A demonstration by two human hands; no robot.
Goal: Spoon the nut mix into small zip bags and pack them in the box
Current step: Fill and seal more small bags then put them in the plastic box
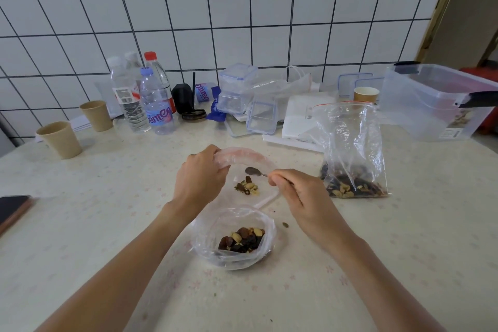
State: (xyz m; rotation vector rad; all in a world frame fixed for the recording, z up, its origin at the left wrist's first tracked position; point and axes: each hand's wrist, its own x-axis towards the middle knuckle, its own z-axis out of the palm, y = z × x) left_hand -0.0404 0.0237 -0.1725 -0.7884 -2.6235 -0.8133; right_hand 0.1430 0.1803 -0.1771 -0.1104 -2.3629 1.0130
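The left hand (200, 178) pinches the rim of a small zip bag (244, 158), its fingers curled over the plastic and lifting the mouth open above the tabletop (94, 224). The right hand (299, 197) grips the handle of a spoon (253, 171), whose bowl points into that mouth. A little nut mix (247, 187) lies inside the held bag. Just nearer the person, between the forearms, sits a second bag (234, 237), open and holding more nuts and dried fruit. To the right stands a large zip bag (350, 148), upright, with mix at its bottom. Beyond it, at the far right, rests a clear plastic box (436, 100). Two paper cups (60, 139) and several water bottles (156, 100) stand at the far left.
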